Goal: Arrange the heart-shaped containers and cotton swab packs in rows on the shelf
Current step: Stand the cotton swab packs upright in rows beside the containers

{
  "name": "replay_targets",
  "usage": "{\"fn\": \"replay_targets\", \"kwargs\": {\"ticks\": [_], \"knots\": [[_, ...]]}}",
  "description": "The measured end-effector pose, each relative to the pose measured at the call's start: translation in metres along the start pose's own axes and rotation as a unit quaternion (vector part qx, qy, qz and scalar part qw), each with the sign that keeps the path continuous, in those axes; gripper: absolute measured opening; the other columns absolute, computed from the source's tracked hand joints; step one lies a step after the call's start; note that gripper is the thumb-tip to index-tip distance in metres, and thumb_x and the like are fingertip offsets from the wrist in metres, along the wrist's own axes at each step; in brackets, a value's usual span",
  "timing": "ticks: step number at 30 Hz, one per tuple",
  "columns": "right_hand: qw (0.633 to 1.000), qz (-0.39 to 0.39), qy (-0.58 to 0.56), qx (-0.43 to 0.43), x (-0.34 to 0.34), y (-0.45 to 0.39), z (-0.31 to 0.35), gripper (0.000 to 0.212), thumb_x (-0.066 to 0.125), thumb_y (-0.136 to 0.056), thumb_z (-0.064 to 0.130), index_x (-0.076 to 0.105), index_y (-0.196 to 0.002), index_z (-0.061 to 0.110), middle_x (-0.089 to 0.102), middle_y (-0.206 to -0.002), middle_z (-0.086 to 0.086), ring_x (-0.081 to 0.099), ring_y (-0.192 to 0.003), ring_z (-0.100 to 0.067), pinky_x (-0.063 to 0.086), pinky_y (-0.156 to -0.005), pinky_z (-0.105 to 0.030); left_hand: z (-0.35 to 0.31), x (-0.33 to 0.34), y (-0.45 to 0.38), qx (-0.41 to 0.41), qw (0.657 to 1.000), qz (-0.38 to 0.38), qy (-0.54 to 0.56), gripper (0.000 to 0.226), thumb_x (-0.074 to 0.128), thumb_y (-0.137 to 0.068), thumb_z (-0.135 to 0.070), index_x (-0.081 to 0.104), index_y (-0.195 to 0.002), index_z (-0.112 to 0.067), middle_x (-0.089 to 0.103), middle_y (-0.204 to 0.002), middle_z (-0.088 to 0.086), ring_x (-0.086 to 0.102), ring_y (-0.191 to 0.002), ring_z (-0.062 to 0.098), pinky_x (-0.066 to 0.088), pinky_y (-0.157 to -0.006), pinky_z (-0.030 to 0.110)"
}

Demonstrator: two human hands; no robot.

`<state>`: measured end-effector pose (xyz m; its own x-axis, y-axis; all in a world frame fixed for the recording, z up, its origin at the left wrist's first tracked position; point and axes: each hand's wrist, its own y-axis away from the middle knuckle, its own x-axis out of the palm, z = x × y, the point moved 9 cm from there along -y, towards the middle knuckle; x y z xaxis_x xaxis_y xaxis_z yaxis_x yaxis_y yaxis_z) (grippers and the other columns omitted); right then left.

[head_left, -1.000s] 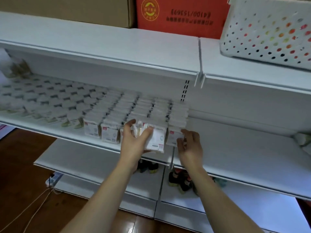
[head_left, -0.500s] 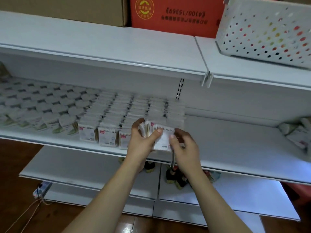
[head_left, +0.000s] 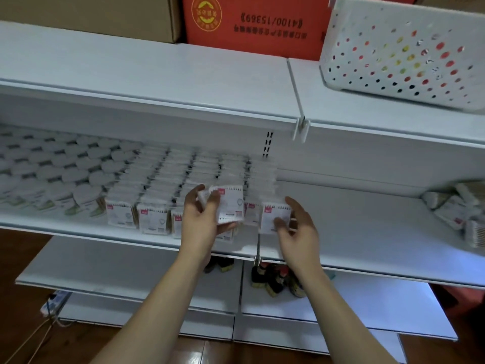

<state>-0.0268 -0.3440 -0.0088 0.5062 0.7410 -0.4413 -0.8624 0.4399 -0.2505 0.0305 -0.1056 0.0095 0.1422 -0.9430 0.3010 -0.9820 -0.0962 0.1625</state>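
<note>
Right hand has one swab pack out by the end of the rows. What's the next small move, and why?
Probably set the pack that the right hand pinches upright at the shelf front, starting a new row. It is just right of the last row, bare shelf lies beyond, and the left hand holds a stack.

Rows of heart-shaped containers [head_left: 63, 174] are sitting on the left of the middle shelf [head_left: 367, 232], with rows of cotton swab packs [head_left: 183, 177] lying just to their right. A loose pile of packs [head_left: 456, 211] is lying at the far right of that shelf. On the top shelf [head_left: 157, 72], two cartons [head_left: 252, 19] are standing behind, and a perforated basket [head_left: 404, 53] is sitting to their right.
</note>
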Motion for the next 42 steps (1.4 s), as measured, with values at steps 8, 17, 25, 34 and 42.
{"fn": "replay_targets", "kwargs": {"ticks": [8,17,25,34,42], "knots": [[0.978,-0.045,0.155,-0.135,0.039,0.004,0.001,0.032,0.069,-0.090,0.014,0.064,-0.122,0.015,0.061,-0.109,-0.008,0.059,-0.097,-0.030,0.052,-0.078,-0.036,-0.002,-0.012,-0.003,0.011,0.999,-0.023,-0.034,0.034,0.060,-0.099,-0.029,0.050,-0.131,-0.023,0.059,-0.124,0.001,0.065,-0.106,0.018,0.062,-0.064,0.034],[0.962,-0.092,0.186,-0.179,0.040,-0.003,-0.006,0.035,0.076,-0.087,0.025,0.067,-0.119,0.013,0.054,-0.111,-0.010,0.054,-0.098,-0.027,0.055,-0.073,-0.040,-0.002,-0.006,-0.002,0.013,0.999,-0.004,-0.040,0.028,0.059,-0.100,-0.026,0.052,-0.127,-0.025,0.063,-0.116,-0.003,0.069,-0.094,0.011,0.060,-0.062,0.033],[0.996,-0.011,0.028,-0.086,0.034,0.006,0.043,0.051,0.055,-0.090,0.050,0.059,-0.132,0.021,0.061,-0.114,0.003,0.056,-0.106,-0.013,0.049,-0.085,-0.024,0.009,0.017,0.001,-0.015,0.998,0.062,-0.016,0.026,0.064,-0.097,-0.019,0.055,-0.118,-0.031,0.068,-0.114,-0.003,0.072,-0.095,0.012,0.062,-0.073,0.045],[0.996,-0.015,-0.032,-0.085,0.003,-0.009,0.036,0.043,0.075,-0.086,0.018,0.061,-0.125,0.030,0.057,-0.112,0.007,0.059,-0.094,-0.002,0.051,-0.073,-0.015,0.010,0.030,-0.001,-0.024,0.996,0.081,-0.034,0.020,0.050,-0.104,-0.025,0.063,-0.118,-0.017,0.074,-0.109,0.003,0.072,-0.099,0.020,0.061,-0.074,0.038],[0.989,0.006,0.085,-0.121,0.024,0.014,0.008,0.033,0.068,-0.090,0.016,0.064,-0.123,0.021,0.056,-0.113,-0.002,0.063,-0.083,-0.018,0.055,-0.072,-0.022,0.000,0.010,-0.003,-0.006,0.998,0.022,-0.055,0.024,0.048,-0.105,-0.028,0.059,-0.119,-0.011,0.071,-0.101,0.002,0.074,-0.078,0.013,0.062,-0.065,0.036]]}}
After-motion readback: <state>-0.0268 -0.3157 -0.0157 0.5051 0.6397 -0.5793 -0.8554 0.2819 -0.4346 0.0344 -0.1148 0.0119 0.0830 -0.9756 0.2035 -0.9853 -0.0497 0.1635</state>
